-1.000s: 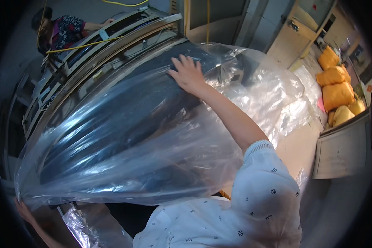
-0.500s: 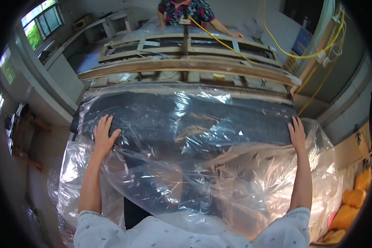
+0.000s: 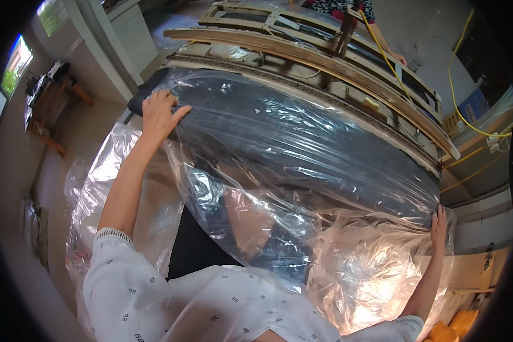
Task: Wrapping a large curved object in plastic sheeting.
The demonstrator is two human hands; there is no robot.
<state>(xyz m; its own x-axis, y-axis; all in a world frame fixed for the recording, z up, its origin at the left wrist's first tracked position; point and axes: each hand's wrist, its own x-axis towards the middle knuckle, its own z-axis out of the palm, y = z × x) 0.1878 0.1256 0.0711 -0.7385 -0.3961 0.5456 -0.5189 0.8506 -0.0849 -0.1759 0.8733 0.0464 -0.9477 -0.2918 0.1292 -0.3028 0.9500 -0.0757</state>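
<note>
A wide sheet of clear plastic film (image 3: 376,268) drapes over a long dark padded board (image 3: 302,137) and hangs down over my lap. My left hand (image 3: 161,117) lies on the film near the board's left end, thumb spread away from slightly bent fingers. At the board's right end, my right hand (image 3: 439,227) rests against the film with its fingers stretched out. Creases run along the film between the two hands, and it looks taut across the board. Below the board the film is loose and wrinkled.
Behind the board stands a wooden slatted frame (image 3: 308,48) with a dark upright post (image 3: 345,33). Another person's arm (image 3: 389,45) shows beyond it. A yellow hose (image 3: 455,94) hangs at right, near a blue box (image 3: 476,109). A small wooden stand (image 3: 51,134) is at far left.
My view has turned, so the board now slants down to the right. The film over it has become smoother and tauter. Both hands remain at its ends; my left fingers are more bent.
</note>
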